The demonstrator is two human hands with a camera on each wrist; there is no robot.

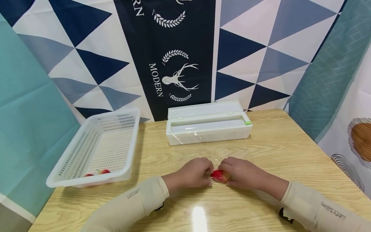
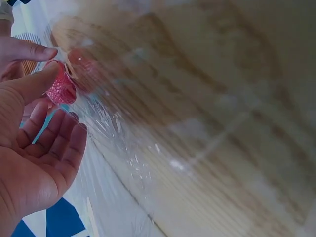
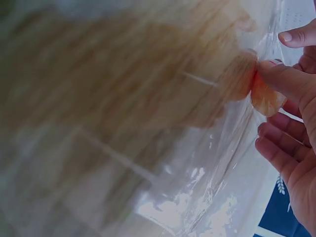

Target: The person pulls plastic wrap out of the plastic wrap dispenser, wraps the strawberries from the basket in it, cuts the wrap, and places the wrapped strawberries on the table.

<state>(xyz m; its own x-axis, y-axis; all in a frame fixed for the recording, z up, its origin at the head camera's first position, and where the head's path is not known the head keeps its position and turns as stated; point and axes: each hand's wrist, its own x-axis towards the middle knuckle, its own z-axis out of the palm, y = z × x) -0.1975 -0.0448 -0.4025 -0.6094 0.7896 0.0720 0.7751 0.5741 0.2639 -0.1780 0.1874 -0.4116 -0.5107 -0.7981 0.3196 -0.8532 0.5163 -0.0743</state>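
A red-and-yellow apple (image 1: pixel 221 176) sits on the table under clear cling film (image 2: pixel 123 143), between the two hands. My right hand (image 1: pixel 244 172) grips the apple's right side, its thumb pressing on the filmed fruit in the right wrist view. At the other end, my left hand (image 1: pixel 193 173) has curled fingers and holds the film against the apple; exactly what its fingertips pinch is hard to tell. The film runs back toward a long white dispenser box (image 1: pixel 210 137), whose lid stands raised. Reflections and film partly veil the apple (image 3: pixel 266 98).
To the left stands a white perforated basket (image 1: pixel 130 164) with red apples (image 1: pixel 103 171) at its near end. A light wood table (image 1: pixel 278 141) carries everything. Patterned cloth (image 1: pixel 246 42) hangs behind the table, and teal cloth (image 1: pixel 29 116) hangs at the left.
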